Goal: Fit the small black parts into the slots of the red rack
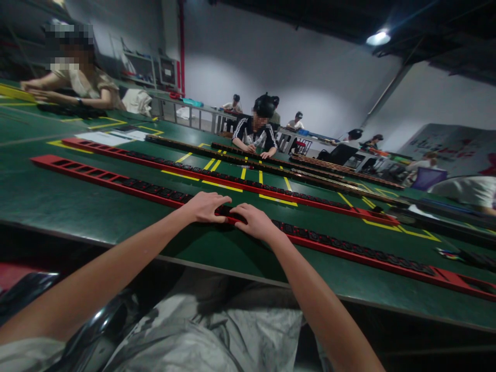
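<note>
In the head view a long red frame strip with a row of black inserts lies along the near side of the green table. My left hand spans the strip near its middle, thumb at the front edge and fingers over the top. Just to its right, my right hand grips the same strip, its fingertips curled onto a black insert between the hands. Toward the strip's left end, several slots have no insert. A second red strip lies behind, roughly parallel.
The green table carries yellow tape markings. Farther back lie long dark rails and white papers. A co-worker leans over the far side; another person sits at the left. A cable bundle lies at right.
</note>
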Demonstrator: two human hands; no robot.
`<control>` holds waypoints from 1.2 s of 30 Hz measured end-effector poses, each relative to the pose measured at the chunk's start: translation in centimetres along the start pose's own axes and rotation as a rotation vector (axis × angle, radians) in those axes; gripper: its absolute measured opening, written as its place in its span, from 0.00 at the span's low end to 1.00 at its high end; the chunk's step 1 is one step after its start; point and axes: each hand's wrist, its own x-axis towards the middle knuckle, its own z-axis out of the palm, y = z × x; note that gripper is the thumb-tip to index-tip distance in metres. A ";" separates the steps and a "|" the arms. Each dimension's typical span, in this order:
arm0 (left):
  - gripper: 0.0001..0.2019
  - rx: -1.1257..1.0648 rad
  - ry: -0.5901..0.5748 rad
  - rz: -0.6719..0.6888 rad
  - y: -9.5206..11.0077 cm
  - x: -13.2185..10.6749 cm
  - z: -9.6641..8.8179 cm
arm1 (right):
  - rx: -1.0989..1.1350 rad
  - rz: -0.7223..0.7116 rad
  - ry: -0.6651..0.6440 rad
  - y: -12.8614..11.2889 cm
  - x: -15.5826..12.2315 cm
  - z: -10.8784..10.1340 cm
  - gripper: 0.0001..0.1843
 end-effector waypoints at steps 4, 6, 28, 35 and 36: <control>0.27 0.017 0.001 -0.002 -0.1 0.0 0.1 | -0.006 -0.005 0.003 0.0 0.0 0.1 0.20; 0.27 0.025 0.006 -0.011 -0.1 0.0 0.1 | -0.011 -0.006 0.006 0.0 0.0 0.1 0.21; 0.24 0.052 0.012 -0.039 -0.3 0.2 0.7 | -0.008 0.003 -0.010 -0.1 0.0 0.0 0.22; 0.23 0.034 0.017 -0.055 -0.4 0.3 0.9 | -0.007 0.003 -0.004 -0.2 0.0 -0.1 0.22; 0.23 0.034 0.016 -0.056 -0.4 0.3 0.9 | -0.005 0.003 -0.003 -0.1 0.0 -0.1 0.22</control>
